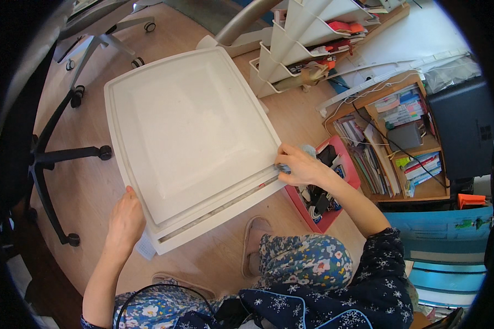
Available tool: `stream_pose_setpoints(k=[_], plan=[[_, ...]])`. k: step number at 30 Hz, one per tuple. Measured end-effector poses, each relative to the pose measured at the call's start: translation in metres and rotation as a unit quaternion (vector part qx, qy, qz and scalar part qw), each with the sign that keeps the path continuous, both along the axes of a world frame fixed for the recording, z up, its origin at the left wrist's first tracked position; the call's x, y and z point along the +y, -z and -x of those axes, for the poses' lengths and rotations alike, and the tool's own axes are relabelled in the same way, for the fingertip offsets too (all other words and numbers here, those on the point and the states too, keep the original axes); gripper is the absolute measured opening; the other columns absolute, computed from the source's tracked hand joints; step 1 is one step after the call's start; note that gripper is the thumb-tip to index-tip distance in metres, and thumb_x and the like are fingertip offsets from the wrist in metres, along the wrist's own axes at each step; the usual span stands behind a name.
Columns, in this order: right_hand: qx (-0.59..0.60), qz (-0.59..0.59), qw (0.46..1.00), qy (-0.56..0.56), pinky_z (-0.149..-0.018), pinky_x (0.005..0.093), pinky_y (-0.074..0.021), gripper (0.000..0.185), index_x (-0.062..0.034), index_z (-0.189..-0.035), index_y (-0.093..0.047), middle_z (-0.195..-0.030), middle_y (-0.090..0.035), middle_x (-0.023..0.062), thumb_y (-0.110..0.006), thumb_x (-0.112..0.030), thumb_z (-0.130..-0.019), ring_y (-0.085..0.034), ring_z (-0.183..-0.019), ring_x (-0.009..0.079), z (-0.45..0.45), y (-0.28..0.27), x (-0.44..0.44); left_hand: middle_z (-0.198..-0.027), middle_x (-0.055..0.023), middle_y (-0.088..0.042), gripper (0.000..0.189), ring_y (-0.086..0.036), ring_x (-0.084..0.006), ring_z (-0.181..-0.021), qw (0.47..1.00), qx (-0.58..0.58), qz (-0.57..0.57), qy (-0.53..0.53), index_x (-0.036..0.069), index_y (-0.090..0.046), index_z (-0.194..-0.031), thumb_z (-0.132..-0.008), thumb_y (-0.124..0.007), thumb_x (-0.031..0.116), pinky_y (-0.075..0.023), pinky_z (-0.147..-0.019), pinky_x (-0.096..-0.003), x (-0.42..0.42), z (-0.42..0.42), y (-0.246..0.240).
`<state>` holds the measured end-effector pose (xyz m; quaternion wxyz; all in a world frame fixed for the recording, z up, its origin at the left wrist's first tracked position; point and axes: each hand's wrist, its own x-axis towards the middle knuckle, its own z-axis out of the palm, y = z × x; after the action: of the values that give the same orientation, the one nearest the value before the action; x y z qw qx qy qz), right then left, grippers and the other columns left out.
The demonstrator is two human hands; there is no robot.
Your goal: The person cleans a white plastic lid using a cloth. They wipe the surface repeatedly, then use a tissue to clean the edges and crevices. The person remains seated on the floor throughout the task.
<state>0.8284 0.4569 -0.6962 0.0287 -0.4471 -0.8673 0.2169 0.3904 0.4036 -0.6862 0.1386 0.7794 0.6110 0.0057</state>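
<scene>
Before me stands a white plastic storage unit (189, 135), seen from above, with a raised rim around its smooth top. A narrow slot (214, 218) runs along its near edge, with dark dirt and a small red spot in it. My left hand (125, 220) grips the left rim near the front corner, its fingertips hidden below the edge. At the right front corner, my right hand (298, 166) pinches a small crumpled grey cloth (283, 168) against the rim by the slot's end.
Right of the unit sits a pink box (348, 164) filled with cables and chargers. Beyond are a wooden bookshelf (378, 197) and stacked white bins (267, 74). A black chair base (70, 154) on casters stands at left. My slippered feet (253, 246) are on the wooden floor.
</scene>
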Motion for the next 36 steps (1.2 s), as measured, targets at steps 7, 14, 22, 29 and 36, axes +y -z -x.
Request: stream_pose_setpoints(k=[7, 14, 22, 29, 36], plan=[[0.051, 0.018, 0.989, 0.137, -0.079, 0.0435, -0.0482, 0.011, 0.0024, -0.087, -0.059, -0.093, -0.058, 0.0209, -0.058, -0.005, -0.079, -0.06, -0.088, 0.0388, 0.008, -0.01, -0.005, -0.085, -0.0306, -0.061, 0.028, -0.062, -0.045, -0.077, 1.0, -0.011, 0.005, -0.009, -0.017, -0.053, -0.099, -0.097, -0.035, 0.004, -0.0521, -0.069, -0.0496, -0.001, 0.003, 0.003], [-0.096, 0.004, 0.985, 0.145, -0.077, 0.0467, -0.0498, 0.013, 0.0038, -0.089, -0.059, -0.089, -0.059, 0.0238, -0.058, -0.003, -0.078, -0.06, -0.085, 0.0417, 0.031, 0.002, -0.009, -0.086, -0.0312, -0.061, 0.029, -0.062, -0.0459, -0.079, 0.998, -0.049, 0.04, -0.01, -0.017, -0.054, -0.099, -0.097, -0.034, 0.004, -0.0522, -0.069, -0.0495, 0.0, 0.008, 0.001], [-0.047, -0.004, 0.998, 0.029, -0.081, 0.0449, -0.0497, 0.021, 0.0044, -0.094, -0.054, -0.095, -0.057, 0.0227, -0.056, 0.003, -0.073, -0.059, -0.091, 0.0372, 0.126, -0.004, -0.04, -0.084, -0.0309, -0.061, 0.03, -0.062, -0.0455, -0.078, 0.999, -0.044, 0.028, -0.015, -0.017, -0.055, -0.097, -0.098, -0.035, 0.005, -0.0521, -0.069, -0.0484, 0.001, 0.005, 0.0], [0.041, 0.005, 0.998, 0.044, -0.081, 0.0454, -0.0491, 0.022, 0.004, -0.095, -0.055, -0.096, -0.057, 0.0233, -0.055, 0.001, -0.073, -0.058, -0.091, 0.038, 0.131, 0.011, -0.052, -0.085, -0.0299, -0.061, 0.028, -0.062, -0.0446, -0.078, 0.999, -0.052, 0.015, -0.005, -0.015, -0.054, -0.096, -0.098, -0.035, 0.006, -0.0517, -0.069, -0.0486, 0.0, 0.003, 0.003], [-0.117, -0.024, 0.978, 0.169, -0.079, 0.0479, -0.0501, 0.012, 0.0056, -0.084, -0.06, -0.088, -0.06, 0.0268, -0.055, 0.001, -0.073, -0.06, -0.086, 0.0423, 0.03, -0.001, -0.016, -0.087, -0.0296, -0.06, 0.025, -0.061, -0.0457, -0.079, 0.998, -0.062, 0.025, -0.015, -0.013, -0.054, -0.098, -0.097, -0.037, 0.005, -0.05, -0.071, -0.0502, 0.001, 0.008, -0.002]])
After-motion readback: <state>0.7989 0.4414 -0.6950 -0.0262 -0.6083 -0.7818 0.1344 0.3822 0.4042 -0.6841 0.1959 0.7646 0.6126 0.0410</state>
